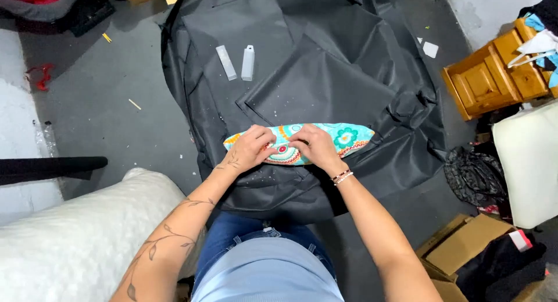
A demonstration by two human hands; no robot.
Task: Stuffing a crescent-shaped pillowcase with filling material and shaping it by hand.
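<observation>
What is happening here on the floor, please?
A person kneels over black fabric spread on the floor. Both hands press on a long piece of colourful patterned cloth lying on it: the left hand beside the right hand, near its middle. Two small clear plastic pieces lie further up on the black fabric.

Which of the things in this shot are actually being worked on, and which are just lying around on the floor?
In hand:
- patterned turquoise fabric piece, gripped by left hand and right hand
- black fabric sheet under it

Lying about:
- two clear plastic cases on the black sheet
- small wooden drawer unit
- cardboard boxes
- white cushion
</observation>
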